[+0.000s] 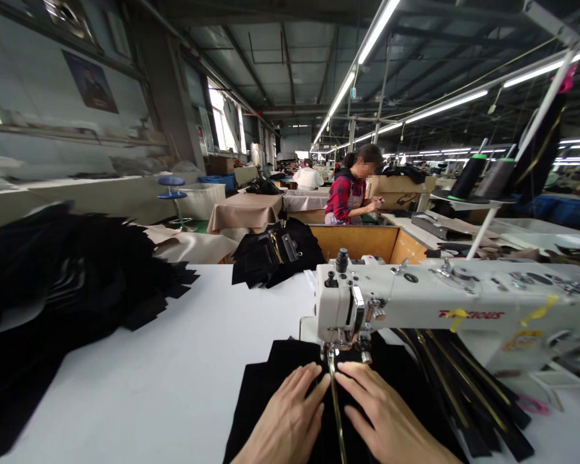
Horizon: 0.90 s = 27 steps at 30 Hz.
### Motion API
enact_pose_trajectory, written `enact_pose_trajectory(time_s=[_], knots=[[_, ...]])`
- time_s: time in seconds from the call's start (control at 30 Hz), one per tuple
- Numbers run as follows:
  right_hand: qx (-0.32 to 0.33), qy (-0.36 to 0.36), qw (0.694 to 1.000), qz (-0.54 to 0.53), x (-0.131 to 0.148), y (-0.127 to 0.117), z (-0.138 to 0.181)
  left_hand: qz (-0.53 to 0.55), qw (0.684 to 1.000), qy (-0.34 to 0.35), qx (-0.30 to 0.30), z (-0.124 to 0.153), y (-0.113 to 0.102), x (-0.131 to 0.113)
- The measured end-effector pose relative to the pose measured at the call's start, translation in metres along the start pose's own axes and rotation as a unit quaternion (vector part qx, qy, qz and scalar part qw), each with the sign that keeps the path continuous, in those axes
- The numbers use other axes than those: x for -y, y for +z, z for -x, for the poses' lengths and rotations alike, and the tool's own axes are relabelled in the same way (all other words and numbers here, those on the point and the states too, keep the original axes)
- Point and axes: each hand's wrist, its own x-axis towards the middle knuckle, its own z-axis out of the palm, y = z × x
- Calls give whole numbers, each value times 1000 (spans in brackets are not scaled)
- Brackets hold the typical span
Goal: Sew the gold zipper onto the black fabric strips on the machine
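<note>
Black fabric [275, 361] lies on the white table under the white sewing machine [444, 309]. A gold zipper strip [337, 412] runs from the needle area [329, 353] toward me. My left hand [290, 415] lies flat on the fabric left of the zipper, fingers stretched toward the presser foot. My right hand [381, 412] lies flat on the right side, fingers also extended. Both hands press the cloth and hold nothing.
A big heap of black fabric pieces [53, 290] fills the left of the table [174, 367]. A smaller black bundle [275, 254] sits at the far edge. Black strips with gold zippers [464, 386] lie under the machine arm. A person in a red plaid shirt [348, 193] works beyond.
</note>
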Motion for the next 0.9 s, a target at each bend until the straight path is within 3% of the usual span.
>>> enact_pose_trajectory(time_s=[0.13,0.3,0.7,0.9], knots=[[16,-5,999,40,0,-4,0,10,1000,28,-4,4,3,4],[-11,-23,999,36,-3,-5,0,33,999,41,3,3,4,9],[-34,-28,997,61,-5,-1,2,50,998,34,28,-9,0,14],[-38,-17,998,55,-2,-3,4,101,994,-8,29,-17,-5,13]])
